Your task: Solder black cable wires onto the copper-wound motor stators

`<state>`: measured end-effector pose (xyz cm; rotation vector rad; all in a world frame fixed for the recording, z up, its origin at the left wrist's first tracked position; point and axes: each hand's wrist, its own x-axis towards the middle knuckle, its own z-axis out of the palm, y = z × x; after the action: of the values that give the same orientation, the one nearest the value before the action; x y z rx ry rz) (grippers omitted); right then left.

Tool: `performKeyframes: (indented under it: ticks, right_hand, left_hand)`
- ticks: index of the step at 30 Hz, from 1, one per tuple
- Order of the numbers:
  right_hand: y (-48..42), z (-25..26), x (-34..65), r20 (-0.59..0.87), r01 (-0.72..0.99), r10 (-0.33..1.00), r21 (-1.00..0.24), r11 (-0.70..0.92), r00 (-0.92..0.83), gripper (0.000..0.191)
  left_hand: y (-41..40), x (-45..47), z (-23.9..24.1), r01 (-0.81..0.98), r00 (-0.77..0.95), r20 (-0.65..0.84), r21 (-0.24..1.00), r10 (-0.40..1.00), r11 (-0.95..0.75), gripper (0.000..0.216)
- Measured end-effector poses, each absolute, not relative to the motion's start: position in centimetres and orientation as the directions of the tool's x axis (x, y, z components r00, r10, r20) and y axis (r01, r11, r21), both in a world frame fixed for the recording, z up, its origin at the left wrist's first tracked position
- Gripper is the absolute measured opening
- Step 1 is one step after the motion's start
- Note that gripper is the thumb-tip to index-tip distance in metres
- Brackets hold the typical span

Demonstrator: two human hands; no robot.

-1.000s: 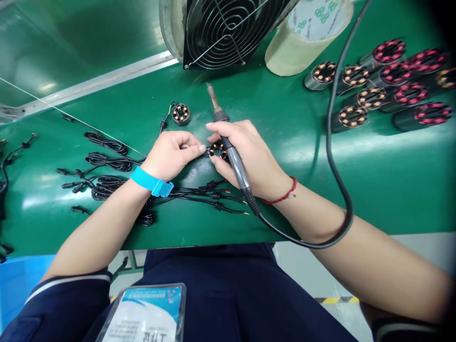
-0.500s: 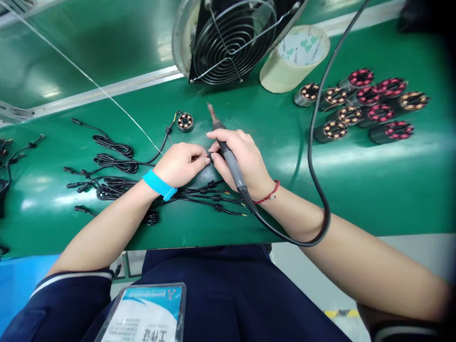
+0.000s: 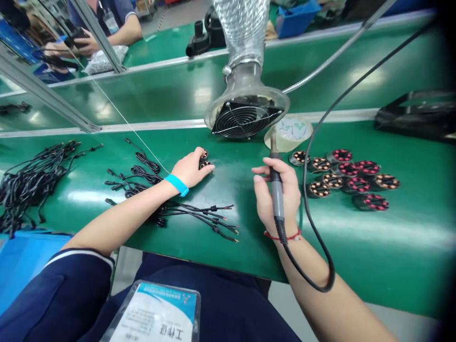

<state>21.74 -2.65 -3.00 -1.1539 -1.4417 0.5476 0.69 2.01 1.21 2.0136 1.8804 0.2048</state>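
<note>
My left hand (image 3: 188, 169), with a blue band at the wrist, has its thumb and fingers around a motor stator (image 3: 205, 164) with copper windings, low over the bench. The fingers partly hide the stator. A thin pale strand (image 3: 123, 114) runs down from the upper left to this hand's wrist. My right hand (image 3: 280, 192) grips a soldering iron (image 3: 277, 192), its tip pointing up and away from me, with some fingers loosely spread. Below my left hand, several black cables (image 3: 199, 211) with bared ends lie on the green bench (image 3: 245, 256).
Several stators (image 3: 356, 184) with red or copper windings stand at the right. A fan (image 3: 245, 121) on a foil duct hangs at the back, beside a tape roll (image 3: 290, 135). Black cables (image 3: 32, 180) are piled at the left. Another person's hands (image 3: 87, 45) are beyond the partition.
My hands have moved apart. My left hand has moved to the stator and closed around it; my right hand has moved right with the soldering iron. The view has tilted up.
</note>
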Motion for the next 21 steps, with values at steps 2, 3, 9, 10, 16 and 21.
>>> performKeyframes:
  ticks: [2,3,9,10,16,21]
  right_hand:
    - [-2.9,-2.6,21.7,0.464,0.346,0.879,-0.847,0.403,0.112,0.035]
    - [-3.0,-2.4,21.7,0.462,0.353,0.882,-0.844,0.404,0.096,0.034]
    - [-3.4,-1.8,22.1,0.459,0.378,0.888,-0.827,0.416,0.027,0.031]
    - [-3.3,-1.7,22.2,0.468,0.385,0.884,-0.819,0.424,0.022,0.030]
    - [-2.6,-2.3,22.6,0.476,0.432,0.879,-0.797,0.422,0.021,0.027]
    - [-1.9,-3.4,23.0,0.419,0.479,0.907,-0.804,0.352,0.037,0.026]
  left_hand:
    - [2.3,1.2,1.7,0.965,0.081,-0.232,0.261,0.969,-0.018,0.052]
    - [2.4,1.4,1.9,0.976,0.077,-0.260,0.216,0.962,-0.019,0.058]
    - [2.7,1.1,2.0,0.989,0.102,-0.267,0.129,0.958,-0.070,0.049]
    - [3.2,0.7,1.8,0.990,0.092,-0.251,0.131,0.964,-0.060,0.045]
    - [12.3,-1.3,1.4,0.984,0.028,-0.120,0.180,0.992,-0.006,0.038]
    - [20.6,0.7,1.0,0.964,0.049,-0.043,0.264,0.998,-0.036,0.043]
